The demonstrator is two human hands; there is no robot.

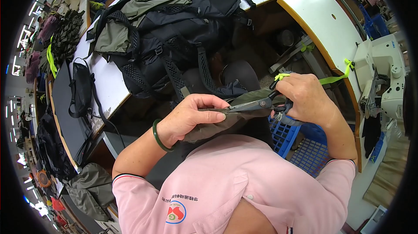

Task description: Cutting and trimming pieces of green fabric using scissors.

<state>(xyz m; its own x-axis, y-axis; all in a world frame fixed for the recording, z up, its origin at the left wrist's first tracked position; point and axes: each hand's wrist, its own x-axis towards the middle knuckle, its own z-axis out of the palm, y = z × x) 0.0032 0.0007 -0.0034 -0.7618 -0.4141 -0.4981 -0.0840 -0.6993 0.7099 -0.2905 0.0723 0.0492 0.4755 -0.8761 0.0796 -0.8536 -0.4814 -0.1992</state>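
Observation:
My right hand (308,96) is closed round the handles of a pair of scissors (263,103), which have dark grey blades and a neon yellow ribbon (334,78) tied on. The blades point left and lie along the edge of an olive-green fabric piece (213,130). Between thumb and index finger, my left hand (194,113) pinches that fabric beside the blade tips. A green bangle circles my left wrist. Part of the fabric is hidden under the scissors and my fingers.
A large black and olive backpack (174,33) lies across the white table ahead. To the right, a white sewing machine (385,70) stands on a wood-edged tabletop (322,20). Blue crates (310,154) sit low beneath my right arm. Olive fabric (91,190) is heaped at lower left.

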